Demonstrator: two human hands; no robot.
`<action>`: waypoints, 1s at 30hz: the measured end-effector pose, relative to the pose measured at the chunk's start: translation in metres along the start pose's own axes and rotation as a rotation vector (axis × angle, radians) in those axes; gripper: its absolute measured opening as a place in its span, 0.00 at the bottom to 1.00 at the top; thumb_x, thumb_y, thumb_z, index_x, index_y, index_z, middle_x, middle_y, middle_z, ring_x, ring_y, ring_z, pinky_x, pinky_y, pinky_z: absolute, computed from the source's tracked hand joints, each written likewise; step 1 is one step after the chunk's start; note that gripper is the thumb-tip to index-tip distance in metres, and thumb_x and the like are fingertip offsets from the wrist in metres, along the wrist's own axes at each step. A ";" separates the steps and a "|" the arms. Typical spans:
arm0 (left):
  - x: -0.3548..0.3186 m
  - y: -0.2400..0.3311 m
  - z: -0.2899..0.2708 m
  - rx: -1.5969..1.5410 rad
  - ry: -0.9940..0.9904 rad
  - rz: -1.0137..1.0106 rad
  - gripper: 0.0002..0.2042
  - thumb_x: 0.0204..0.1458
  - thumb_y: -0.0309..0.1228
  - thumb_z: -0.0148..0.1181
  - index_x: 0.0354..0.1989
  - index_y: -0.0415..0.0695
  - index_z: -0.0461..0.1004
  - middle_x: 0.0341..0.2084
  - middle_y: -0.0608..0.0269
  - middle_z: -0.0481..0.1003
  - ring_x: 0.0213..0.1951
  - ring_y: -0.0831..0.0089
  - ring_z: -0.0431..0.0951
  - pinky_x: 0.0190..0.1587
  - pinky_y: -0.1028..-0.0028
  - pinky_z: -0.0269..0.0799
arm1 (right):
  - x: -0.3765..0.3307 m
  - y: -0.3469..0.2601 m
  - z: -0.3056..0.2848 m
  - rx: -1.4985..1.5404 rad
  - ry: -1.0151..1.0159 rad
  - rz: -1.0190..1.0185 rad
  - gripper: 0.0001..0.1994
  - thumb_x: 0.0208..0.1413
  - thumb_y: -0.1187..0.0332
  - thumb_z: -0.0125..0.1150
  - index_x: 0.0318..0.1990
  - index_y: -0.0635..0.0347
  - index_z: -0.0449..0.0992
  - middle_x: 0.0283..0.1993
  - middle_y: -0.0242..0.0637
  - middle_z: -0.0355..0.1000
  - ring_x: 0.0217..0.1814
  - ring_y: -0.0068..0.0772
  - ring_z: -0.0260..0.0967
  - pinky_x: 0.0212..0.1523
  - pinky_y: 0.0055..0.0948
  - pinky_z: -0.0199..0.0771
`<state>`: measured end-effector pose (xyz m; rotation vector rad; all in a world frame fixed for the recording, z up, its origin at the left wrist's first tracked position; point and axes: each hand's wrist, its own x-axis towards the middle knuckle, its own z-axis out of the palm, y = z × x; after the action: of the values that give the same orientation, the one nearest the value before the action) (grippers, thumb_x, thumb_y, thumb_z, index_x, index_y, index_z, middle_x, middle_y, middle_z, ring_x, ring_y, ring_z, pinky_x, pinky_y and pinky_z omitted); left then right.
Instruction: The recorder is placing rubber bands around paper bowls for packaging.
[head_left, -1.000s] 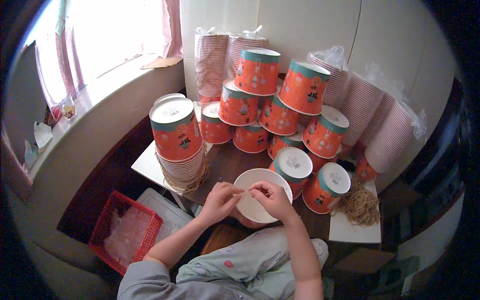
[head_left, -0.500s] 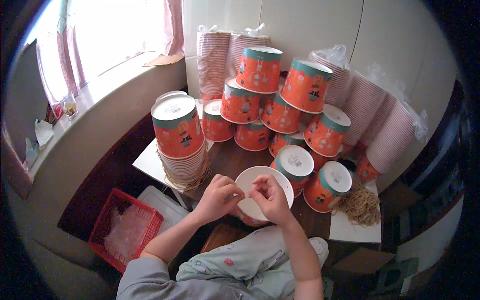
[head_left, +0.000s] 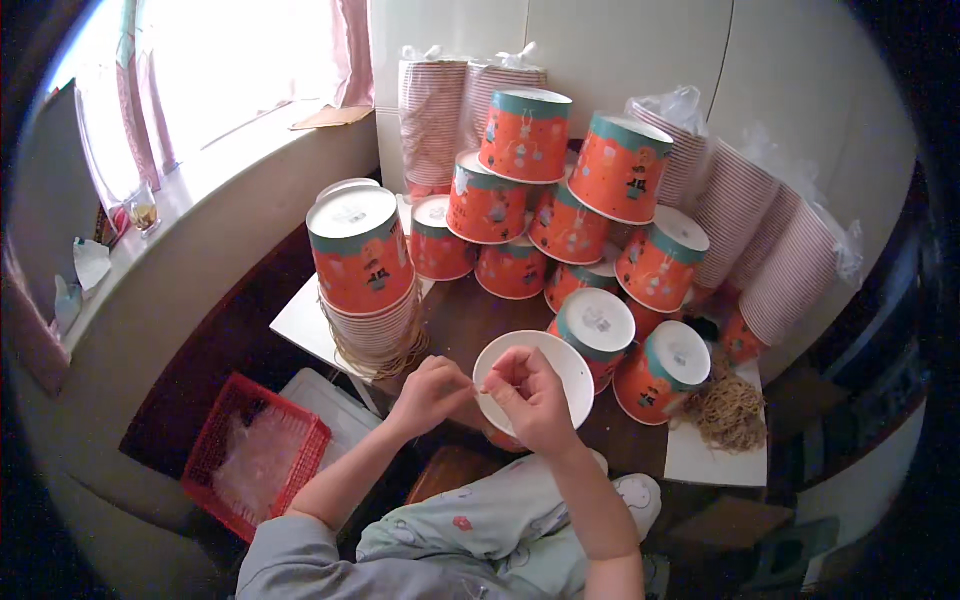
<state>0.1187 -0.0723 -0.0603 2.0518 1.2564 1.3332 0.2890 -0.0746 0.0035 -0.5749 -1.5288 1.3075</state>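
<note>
My left hand [head_left: 432,396] is closed in a pinch over the left rim of an upright paper bucket [head_left: 571,372] with a white inside. Above that bucket's opening my right hand [head_left: 530,402] curls its fingers, thumb against fingertips. The two hands' fingertips almost meet; whatever lies between them is too small to make out. Left of them stands a stack of upside-down orange and green paper buckets [head_left: 362,262], with loops of tan cord [head_left: 395,362] around its lower part. A tangled heap of tan cord [head_left: 733,415] lies at the table's right end.
Several upside-down buckets [head_left: 525,140] are piled across the dark table. Plastic-wrapped bucket stacks [head_left: 432,125] stand along the wall, with more leaning at the right [head_left: 790,270]. A red basket [head_left: 318,440] holding clear plastic sits low on the left. A glass [head_left: 145,212] is on the windowsill.
My right hand has turned, its back now more toward the camera. The left hand has shifted slightly down and left. The whole view has moved a little; the buckets stay put.
</note>
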 end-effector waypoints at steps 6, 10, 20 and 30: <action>-0.011 -0.009 0.004 -0.404 0.015 -0.231 0.04 0.44 0.26 0.57 0.26 0.38 0.72 0.24 0.65 0.72 0.28 0.78 0.70 0.32 0.80 0.66 | 0.005 -0.002 -0.011 -0.089 0.121 -0.099 0.06 0.51 0.73 0.51 0.36 0.60 0.63 0.29 0.30 0.65 0.31 0.19 0.65 0.33 0.19 0.66; -0.015 -0.015 0.012 -0.655 0.039 -0.363 0.04 0.47 0.25 0.55 0.28 0.36 0.71 0.22 0.68 0.71 0.27 0.84 0.68 0.30 0.84 0.64 | 0.015 0.009 -0.025 0.044 0.289 -0.051 0.08 0.49 0.77 0.50 0.36 0.56 0.63 0.26 0.26 0.62 0.25 0.12 0.60 0.18 0.10 0.51; -0.022 -0.013 0.021 -0.449 0.178 -0.240 0.03 0.46 0.23 0.54 0.26 0.38 0.69 0.20 0.70 0.66 0.23 0.85 0.64 0.25 0.84 0.60 | 0.021 0.027 -0.055 0.259 0.424 0.133 0.09 0.47 0.76 0.51 0.36 0.54 0.62 0.27 0.25 0.60 0.25 0.12 0.58 0.16 0.11 0.50; -0.036 -0.032 0.027 -0.482 0.184 -0.266 0.02 0.47 0.23 0.53 0.26 0.39 0.68 0.21 0.71 0.66 0.23 0.86 0.63 0.24 0.85 0.59 | 0.022 0.026 -0.075 0.377 0.531 0.163 0.11 0.46 0.80 0.49 0.36 0.54 0.60 0.24 0.28 0.61 0.17 0.13 0.53 0.12 0.11 0.45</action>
<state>0.1215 -0.0818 -0.1144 1.4108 1.0973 1.5385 0.3409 -0.0148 -0.0190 -0.7381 -0.7927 1.3827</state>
